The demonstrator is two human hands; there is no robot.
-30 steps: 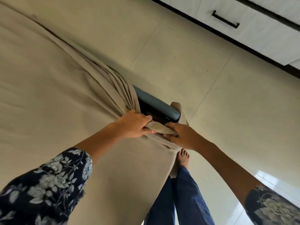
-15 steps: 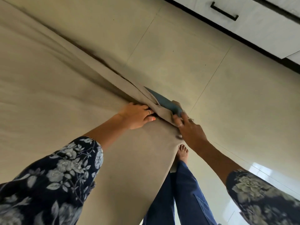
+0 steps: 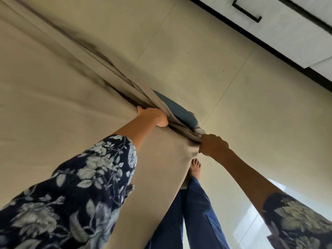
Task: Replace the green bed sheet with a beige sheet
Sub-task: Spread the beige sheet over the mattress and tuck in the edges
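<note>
At the bed corner, the left hand [image 3: 154, 116] clenches gathered beige sheet [image 3: 53, 108]. The right hand [image 3: 213, 145], at four o'clock, grasps the sheet's bunched edge. Bare floor [image 3: 242, 97] lies beyond.

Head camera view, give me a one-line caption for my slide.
Left hand and right hand pull the bunched beige sheet over the blue mattress corner.

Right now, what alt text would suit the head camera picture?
A person's left hand and right hand pull a beige sheet over a bed corner, where the blue mattress still shows. Below are bare feet on a tiled floor.
</note>
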